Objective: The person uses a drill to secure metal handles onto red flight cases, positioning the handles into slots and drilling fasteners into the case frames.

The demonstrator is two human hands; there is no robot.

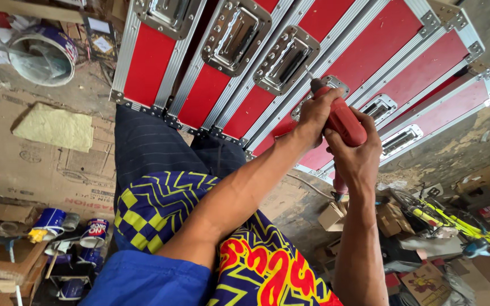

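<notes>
A red power drill [344, 120] is gripped by both my hands. My left hand [313, 116] wraps its front body near the chuck; my right hand [358, 156] holds the grip behind. The bit points at a silver recessed latch [331, 85] on a red flight case [290, 62] with aluminium edging, which stands in front of my knees. Several silver recessed handles [233, 37] are set in the case's red panels.
Flattened cardboard [35, 164] covers the floor at left, with a yellow foam piece [56, 127] and a plastic-lined bucket [43, 54]. Small paint cans [49, 222] stand at lower left. Boxes, a yellow-green tool [443, 218] and clutter lie at lower right.
</notes>
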